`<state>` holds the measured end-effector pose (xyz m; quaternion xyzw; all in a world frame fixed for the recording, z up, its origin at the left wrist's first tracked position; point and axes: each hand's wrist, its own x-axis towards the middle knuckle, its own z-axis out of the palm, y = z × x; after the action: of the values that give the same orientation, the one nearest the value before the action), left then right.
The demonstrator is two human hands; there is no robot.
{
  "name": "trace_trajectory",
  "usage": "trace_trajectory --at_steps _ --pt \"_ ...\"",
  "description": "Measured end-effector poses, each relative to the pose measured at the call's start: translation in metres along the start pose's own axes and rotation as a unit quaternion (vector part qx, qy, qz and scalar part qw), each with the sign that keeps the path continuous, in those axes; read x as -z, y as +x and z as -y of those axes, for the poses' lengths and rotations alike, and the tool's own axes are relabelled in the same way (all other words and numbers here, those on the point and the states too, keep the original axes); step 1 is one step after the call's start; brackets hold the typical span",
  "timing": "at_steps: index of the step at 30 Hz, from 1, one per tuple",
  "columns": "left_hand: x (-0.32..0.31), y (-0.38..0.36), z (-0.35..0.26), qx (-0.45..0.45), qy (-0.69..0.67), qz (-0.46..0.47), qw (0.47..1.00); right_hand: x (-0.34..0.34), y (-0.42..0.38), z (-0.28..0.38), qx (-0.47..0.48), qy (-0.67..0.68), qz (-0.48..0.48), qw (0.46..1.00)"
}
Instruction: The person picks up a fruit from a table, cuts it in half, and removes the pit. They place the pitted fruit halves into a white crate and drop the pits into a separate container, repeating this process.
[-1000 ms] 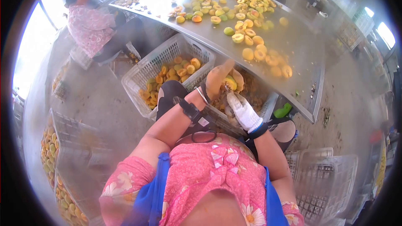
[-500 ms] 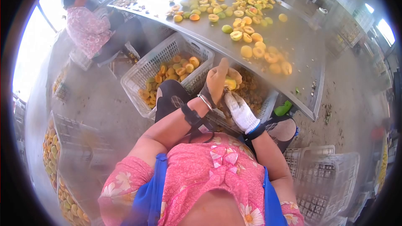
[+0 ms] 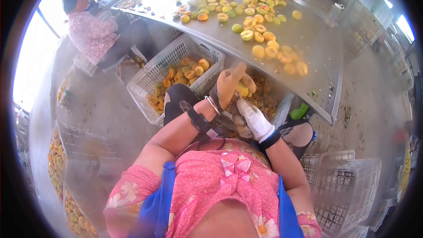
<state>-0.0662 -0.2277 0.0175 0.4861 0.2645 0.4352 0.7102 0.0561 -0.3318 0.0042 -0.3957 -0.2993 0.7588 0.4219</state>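
Observation:
My left hand [image 3: 229, 86], in a tan glove, is closed around a yellow apricot [image 3: 242, 90] over the crates. Just below it is my right hand [image 3: 254, 121] in a white knitted glove, its fingers curled together close against the fruit. Whatever lies between the right fingers is hidden. Under my hands stands a crate [image 3: 282, 112] of brownish, wet-looking pieces. To its left, a white crate [image 3: 141, 99] holds orange apricot halves [image 3: 187, 74].
A metal table [image 3: 308, 31] with a raised rim carries many whole and halved apricots [image 3: 260, 31]. On the left sits another person [image 3: 90, 35]. Stacked crates [image 3: 346, 189] stand at my right, more filled crates [image 3: 72, 150] at my left. A green object [image 3: 299, 112] lies by my knee.
My right hand has drawn slightly down and away from the apricot, with its fingers more curled. My left hand keeps its hold almost unmoved.

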Motion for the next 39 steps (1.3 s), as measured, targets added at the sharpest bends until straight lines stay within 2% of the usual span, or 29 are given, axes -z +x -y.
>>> trace_trajectory --at_steps 3,6,9,12,15,16,19,20,22,23,24,25,26,29,31,32,33,34,37,39 --pt "-0.01 -0.01 -0.013 0.116 -0.209 0.022 0.971 -0.005 -0.003 0.002 -0.079 0.09 0.041 0.992" --pt "-0.008 -0.004 -0.005 0.064 -0.168 0.034 0.983 0.002 0.002 0.006 -0.109 0.169 0.1 0.974" --pt "0.0 0.002 0.001 0.121 -0.227 0.036 0.966 0.014 0.011 0.001 -0.133 0.246 0.184 0.942" --pt "0.007 0.007 0.012 0.137 -0.323 0.079 0.933 0.027 0.024 -0.015 -0.111 0.296 0.261 0.912" --pt "-0.007 0.003 0.008 0.13 -0.305 -0.057 0.942 0.034 0.027 -0.023 -0.075 0.293 0.238 0.923" --pt "0.007 0.015 0.021 0.103 -0.391 -0.035 0.914 0.035 0.028 -0.026 -0.061 0.284 0.253 0.923" --pt "0.021 0.026 0.023 0.104 -0.35 -0.15 0.919 0.039 0.033 -0.031 -0.033 0.279 0.274 0.92" --pt "0.037 0.028 0.022 0.05 -0.318 -0.114 0.94 0.044 0.034 -0.032 -0.036 0.292 0.263 0.919" --pt "0.068 0.027 0.002 -0.064 -0.219 -0.124 0.966 0.052 0.031 -0.031 -0.03 0.345 0.244 0.906" --pt "0.092 0.029 -0.005 -0.113 -0.114 -0.169 0.972 0.057 0.03 -0.03 -0.016 0.365 0.216 0.905" --pt "0.104 0.024 -0.022 -0.1 -0.021 -0.244 0.964 0.062 0.03 -0.032 -0.002 0.386 0.188 0.903" --pt "0.104 0.024 -0.036 -0.14 0.004 -0.281 0.949 0.066 0.033 -0.033 0.013 0.407 0.16 0.899" --pt "0.158 0.045 -0.019 -0.222 0.265 -0.322 0.881 0.071 0.038 -0.035 0.006 0.412 0.094 0.906" --pt "0.129 0.059 -0.023 -0.251 0.407 -0.279 0.833 0.066 0.051 -0.031 -0.027 0.373 -0.038 0.927" --pt "0.096 0.078 -0.018 -0.308 0.492 -0.21 0.787 0.065 0.057 -0.029 -0.034 0.344 -0.011 0.938" --pt "0.076 0.09 -0.014 -0.338 0.526 -0.164 0.763 0.06 0.059 -0.024 -0.047 0.323 -0.026 0.945" --pt "0.053 0.099 -0.019 -0.257 0.567 -0.102 0.776 0.057 0.059 -0.023 -0.053 0.311 -0.031 0.948" --pt "0.041 0.117 -0.006 -0.224 0.59 -0.076 0.772 0.06 0.06 -0.026 -0.058 0.308 -0.017 0.949" --pt "0.009 0.166 0.018 -0.093 0.644 0.011 0.76 0.061 0.057 -0.028 -0.08 0.227 -0.067 0.968" --pt "-0.008 0.19 0.024 -0.014 0.68 0.036 0.732 0.065 0.057 -0.03 -0.09 0.182 -0.09 0.975"
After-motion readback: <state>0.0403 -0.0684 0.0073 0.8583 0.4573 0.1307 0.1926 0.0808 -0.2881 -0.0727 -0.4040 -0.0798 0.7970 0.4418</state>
